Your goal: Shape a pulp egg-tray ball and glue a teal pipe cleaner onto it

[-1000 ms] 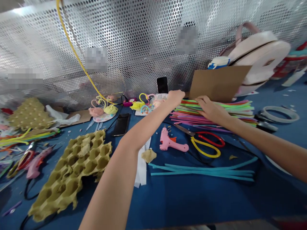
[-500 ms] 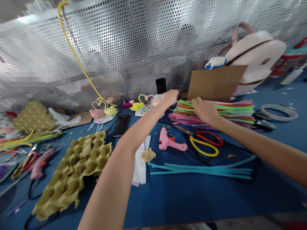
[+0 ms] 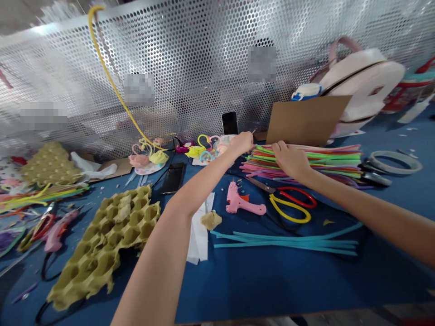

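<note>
A thick bundle of many-coloured pipe cleaners (image 3: pixel 333 158) lies across the table at the right. My right hand (image 3: pixel 290 159) rests on its upper left part, fingers curled down over the strands. My left hand (image 3: pixel 242 143) is closed just beyond the bundle's left end; a thin tip sticks out past its fingers, too small to name. Nearer to me are a pink glue gun (image 3: pixel 238 201) and scissors (image 3: pixel 292 203) with red and yellow handles. Several blue pipe cleaners (image 3: pixel 288 241) lie apart at the front.
An egg carton (image 3: pixel 105 244) covers the left side, with a second glue gun (image 3: pixel 60 233) beyond it. Pipe-cleaner figures (image 3: pixel 147 158) and a phone (image 3: pixel 172 178) sit further back. Cardboard (image 3: pixel 306 120) and a white backpack (image 3: pixel 367 86) stand by the perforated metal screen (image 3: pixel 197 68).
The view has shifted slightly. Both hands stay almost where they were, my left one closed and my right one on the bundle.
</note>
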Demonstrator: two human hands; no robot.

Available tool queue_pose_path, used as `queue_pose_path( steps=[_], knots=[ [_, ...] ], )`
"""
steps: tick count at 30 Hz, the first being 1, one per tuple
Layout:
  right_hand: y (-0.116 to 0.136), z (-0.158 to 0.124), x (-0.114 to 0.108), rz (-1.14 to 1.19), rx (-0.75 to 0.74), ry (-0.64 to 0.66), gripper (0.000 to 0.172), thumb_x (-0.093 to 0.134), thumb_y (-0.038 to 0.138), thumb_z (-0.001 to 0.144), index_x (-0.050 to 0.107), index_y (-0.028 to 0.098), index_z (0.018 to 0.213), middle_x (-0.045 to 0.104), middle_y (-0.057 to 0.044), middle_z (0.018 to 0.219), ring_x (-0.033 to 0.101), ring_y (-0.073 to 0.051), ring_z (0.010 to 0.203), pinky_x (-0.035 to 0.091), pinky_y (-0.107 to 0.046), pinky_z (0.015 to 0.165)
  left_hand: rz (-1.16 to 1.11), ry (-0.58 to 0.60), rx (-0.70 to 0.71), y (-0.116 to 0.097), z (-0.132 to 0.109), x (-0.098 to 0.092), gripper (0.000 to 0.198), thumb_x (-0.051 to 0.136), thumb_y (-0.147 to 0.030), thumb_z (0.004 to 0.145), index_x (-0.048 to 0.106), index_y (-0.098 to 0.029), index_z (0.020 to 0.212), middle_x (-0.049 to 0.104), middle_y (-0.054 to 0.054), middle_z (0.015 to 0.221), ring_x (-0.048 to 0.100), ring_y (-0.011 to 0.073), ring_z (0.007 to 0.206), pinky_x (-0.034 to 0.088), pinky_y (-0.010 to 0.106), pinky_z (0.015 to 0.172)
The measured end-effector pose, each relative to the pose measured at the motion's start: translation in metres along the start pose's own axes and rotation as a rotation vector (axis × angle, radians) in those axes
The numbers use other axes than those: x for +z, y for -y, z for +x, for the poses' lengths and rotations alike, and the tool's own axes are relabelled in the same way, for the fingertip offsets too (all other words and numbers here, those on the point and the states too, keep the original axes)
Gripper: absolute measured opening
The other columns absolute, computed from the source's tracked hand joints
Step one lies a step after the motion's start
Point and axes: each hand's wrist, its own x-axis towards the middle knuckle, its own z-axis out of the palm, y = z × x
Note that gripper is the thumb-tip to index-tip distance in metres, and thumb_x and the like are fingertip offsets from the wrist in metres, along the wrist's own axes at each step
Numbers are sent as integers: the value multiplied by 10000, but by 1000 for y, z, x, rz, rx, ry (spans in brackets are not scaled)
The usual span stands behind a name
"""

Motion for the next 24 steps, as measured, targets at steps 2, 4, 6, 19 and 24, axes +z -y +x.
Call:
queue_pose_path(
  steps=[2, 4, 6, 19, 24],
  knots=[
    [1, -1, 0, -15, 3, -2, 399, 260, 178, 1009, 497, 121, 1325, 612, -218, 1166, 638, -333, 928, 430, -368, 628, -51, 7, 16, 6, 4, 4, 116, 675, -119, 798, 783, -113, 838, 788, 104, 835, 739, 205, 847, 566, 308, 846],
    [3, -2, 0, -32, 3, -2, 423, 214, 167, 1021, 488, 120, 1341, 607, -214, 1173, 636, -327, 945, 420, -356, 619, -104, 4, 34, 12, 8, 7, 202, 691, -70, 747, 792, -126, 912, 799, 74, 893, 733, 179, 861, 557, 264, 838],
    [4, -2, 0, -50, -2, 0, 447, 184, 150, 1026, 469, 119, 1369, 599, -211, 1186, 632, -321, 963, 413, -345, 613, -151, -13, 46, 18, 13, 11, 298, 706, -44, 704, 790, -136, 975, 801, 56, 930, 728, 170, 872, 551, 246, 833],
    [2, -1, 2, -147, -155, 56, 444, 294, 105, 1007, 566, 235, 1333, 503, -174, 1418, 579, -302, 1082, 389, -273, 602, -431, -76, 29, 23, 11, 23, 144, 802, -251, 752, 744, -131, 807, 702, 33, 655, 676, 163, 638, 541, 270, 701],
    [2, 0, 3, -159, -160, 57, 490, 294, 103, 1000, 545, 243, 1396, 521, -186, 1394, 569, -307, 1077, 412, -289, 600, -573, -94, -36, 19, 9, 19, 159, 762, -62, 698, 737, -122, 842, 694, 14, 650, 664, 149, 625, 540, 264, 698]
  ],
)
